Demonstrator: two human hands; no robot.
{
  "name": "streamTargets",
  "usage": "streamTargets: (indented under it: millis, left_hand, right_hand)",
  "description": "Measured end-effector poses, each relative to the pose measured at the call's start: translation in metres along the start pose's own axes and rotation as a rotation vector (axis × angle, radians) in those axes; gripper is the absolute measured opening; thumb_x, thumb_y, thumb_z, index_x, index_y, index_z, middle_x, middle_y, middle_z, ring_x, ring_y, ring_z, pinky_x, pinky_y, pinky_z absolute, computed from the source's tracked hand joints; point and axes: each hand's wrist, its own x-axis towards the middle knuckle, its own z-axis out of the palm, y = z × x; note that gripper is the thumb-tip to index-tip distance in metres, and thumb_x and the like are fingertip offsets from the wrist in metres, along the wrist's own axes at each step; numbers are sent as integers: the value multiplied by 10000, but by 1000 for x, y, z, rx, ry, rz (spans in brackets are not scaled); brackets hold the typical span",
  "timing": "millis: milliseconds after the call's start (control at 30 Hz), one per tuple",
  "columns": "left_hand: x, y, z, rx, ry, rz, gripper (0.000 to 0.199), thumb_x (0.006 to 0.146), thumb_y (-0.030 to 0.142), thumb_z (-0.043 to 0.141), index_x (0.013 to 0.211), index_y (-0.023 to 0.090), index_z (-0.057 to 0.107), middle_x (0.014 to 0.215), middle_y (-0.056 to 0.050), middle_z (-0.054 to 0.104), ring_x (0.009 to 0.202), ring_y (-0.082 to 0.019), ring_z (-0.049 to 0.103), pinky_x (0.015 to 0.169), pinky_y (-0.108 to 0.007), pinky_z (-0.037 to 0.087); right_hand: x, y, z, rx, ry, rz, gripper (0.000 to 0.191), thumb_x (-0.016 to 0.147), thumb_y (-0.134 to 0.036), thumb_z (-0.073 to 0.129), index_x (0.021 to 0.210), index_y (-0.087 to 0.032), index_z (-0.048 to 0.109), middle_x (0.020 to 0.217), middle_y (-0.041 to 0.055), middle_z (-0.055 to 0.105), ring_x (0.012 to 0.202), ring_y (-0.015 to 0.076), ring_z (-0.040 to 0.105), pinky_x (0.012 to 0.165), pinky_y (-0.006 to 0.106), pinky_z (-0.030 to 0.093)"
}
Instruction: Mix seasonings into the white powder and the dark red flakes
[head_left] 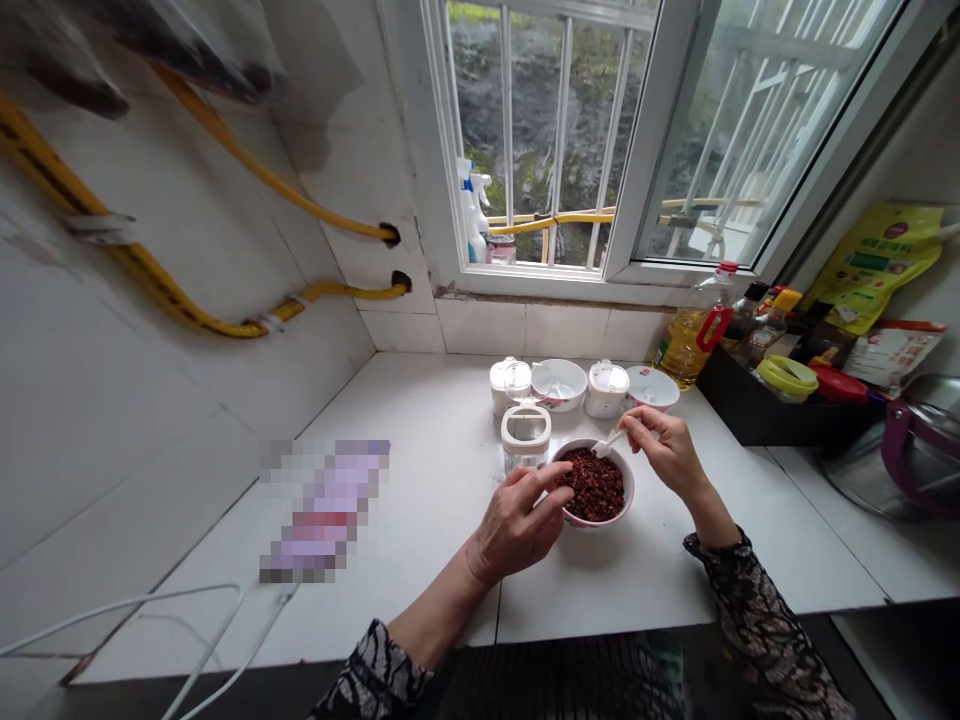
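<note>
One bowl (628, 505) lies between the loosely spread left hand (516, 522) and the right hand (667, 453). The right pinches a spoon (603, 449) slanting inward.

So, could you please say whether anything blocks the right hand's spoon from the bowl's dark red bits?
Nothing visible does: the white spoon in the right hand is over the bowl, the left hand at its left side.

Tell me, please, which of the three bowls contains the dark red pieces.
The front bowl, where the right hand holds a white spoon; the back-left bowl and back-right bowl show white insides.
</note>
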Motion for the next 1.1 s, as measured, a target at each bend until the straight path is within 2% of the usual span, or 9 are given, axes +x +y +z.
streamTargets:
  millis: [100, 167, 300, 500, 667, 833, 967, 1100]
  left_hand:
    - [0, 1, -2, 5, -7, 13, 232, 879, 93, 483, 1074, 181, 572, 1137, -139, 675, 782, -167, 659, 727, -335, 510]
    - [1, 2, -3, 12, -18, 74, 244, 864, 79, 485, 1072, 170, 575, 1097, -139, 689, 757, -161, 659, 694, -322, 503]
    - [1, 7, -3, 34, -42, 213, 257, 851, 56, 468, 1066, 141, 581, 1020, -143, 707, 780, -170, 666, 659, -309, 498]
    - [-1, 10, 2, 50, -84, 293, 252, 867, 60, 449, 1052, 148, 597, 1017, -131, 703, 685, -144, 622, 624, -299, 499]
    - [0, 12, 5, 21, -97, 310, 215, 875, 52, 444, 990, 141, 602, 1005, -128, 695, 659, -139, 595, 614, -303, 498]
    - [4, 13, 5, -11, -96, 323, 161, 885, 41, 465, 929, 118, 600, 990, -128, 682, 654, -140, 593, 601, -307, 483]
    - [5, 14, 6, 4, -126, 311, 184, 907, 55, 439, 907, 128, 608, 994, -116, 682, 643, -131, 571, 601, -300, 480]
    - [5, 15, 6, 26, -130, 303, 203, 918, 61, 420, 884, 140, 604, 968, -104, 686, 623, -127, 560, 571, -296, 467]
  right_hand:
    - [0, 3, 10, 33, -38, 58, 359, 878, -494, 536, 699, -193, 610, 540, -6, 529, 496, 132, 490, 489, 254, 395]
    - [0, 7, 17, 72, -52, 88, 355, 866, -497, 532, 704, -190, 608, 531, -14, 516, 479, 123, 470, 467, 246, 379]
    - [2, 16, 22, 129, 19, 106, 296, 822, -471, 566, 829, -181, 623, 534, -30, 512, 472, 125, 477, 453, 243, 384]
    - [1, 21, 17, 19, 32, 21, 235, 851, -404, 549, 851, -189, 644, 593, -3, 571, 514, 140, 510, 497, 259, 415]
    - [-2, 18, 22, -55, -97, -49, 209, 895, -356, 493, 882, -209, 640, 595, -14, 550, 534, 141, 488, 515, 257, 385]
    - [-1, 21, 20, 39, -114, 54, 218, 899, -378, 463, 926, -211, 602, 573, -34, 515, 527, 144, 497, 523, 262, 391]
    - [1, 24, 20, 121, -114, 104, 227, 865, -414, 495, 892, -206, 581, 550, -48, 491, 504, 136, 474, 498, 262, 374]
    - [5, 27, 20, 232, -93, 203, 303, 801, -500, 560, 855, -202, 566, 508, -55, 496, 447, 117, 427, 444, 249, 317]
